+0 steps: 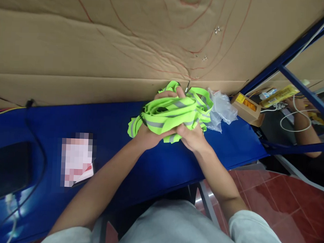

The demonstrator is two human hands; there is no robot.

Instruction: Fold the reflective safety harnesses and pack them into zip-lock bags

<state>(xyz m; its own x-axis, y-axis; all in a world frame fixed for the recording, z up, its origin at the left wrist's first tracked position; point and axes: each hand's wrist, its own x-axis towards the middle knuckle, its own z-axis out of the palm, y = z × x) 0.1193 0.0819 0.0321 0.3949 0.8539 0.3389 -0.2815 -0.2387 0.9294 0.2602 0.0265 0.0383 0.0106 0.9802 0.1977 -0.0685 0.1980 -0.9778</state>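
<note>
My left hand [147, 138] and my right hand [191, 135] are both closed on a bundle of neon-green reflective straps [169, 116] with grey stripes. The straps are folded into loose loops, held above the blue table. My left hand grips the bundle from below left, and my right hand pinches its lower right edge. Some fingers show behind the top of the bundle; others are hidden by it. More green strap loops [205, 98] lie behind and to the right, by a crumpled clear plastic bag [224, 107].
A small cardboard box [245, 108] stands at the table's right end. Brown cardboard [122, 51] lines the back. On the blue tabletop [111, 121] are a blurred-out packet [77, 159] and a black device [9, 170] with cables. Beyond the blue frame, another person's arm [308, 131] shows.
</note>
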